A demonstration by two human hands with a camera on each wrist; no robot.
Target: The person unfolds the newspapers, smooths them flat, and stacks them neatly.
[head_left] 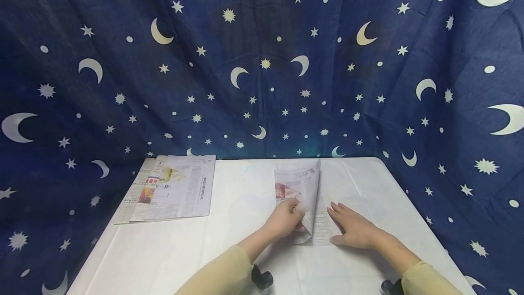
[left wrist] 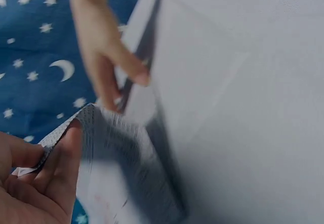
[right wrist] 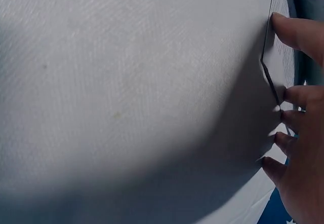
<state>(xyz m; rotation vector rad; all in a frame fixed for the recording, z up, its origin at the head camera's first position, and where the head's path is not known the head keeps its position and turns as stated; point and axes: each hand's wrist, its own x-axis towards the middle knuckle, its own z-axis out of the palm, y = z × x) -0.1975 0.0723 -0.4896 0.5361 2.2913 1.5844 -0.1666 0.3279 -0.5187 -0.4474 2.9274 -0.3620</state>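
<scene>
A newspaper lies on the white table in the head view, its left part lifted and curling over toward the right. My left hand grips the lifted layer near its lower edge. In the left wrist view, the thumb and fingers of that hand pinch the printed sheet. My right hand rests with spread fingers at the right edge of the newspaper. Seen from the right wrist, the fingertips of this hand touch down along the paper's edge. The underside of the curled layer is partly hidden.
Several overlapping newspapers lie at the table's back left. The white-covered table ends at a dark blue curtain with moons and stars, which hangs behind and along both sides. A dark strap-like object sits by the left sleeve.
</scene>
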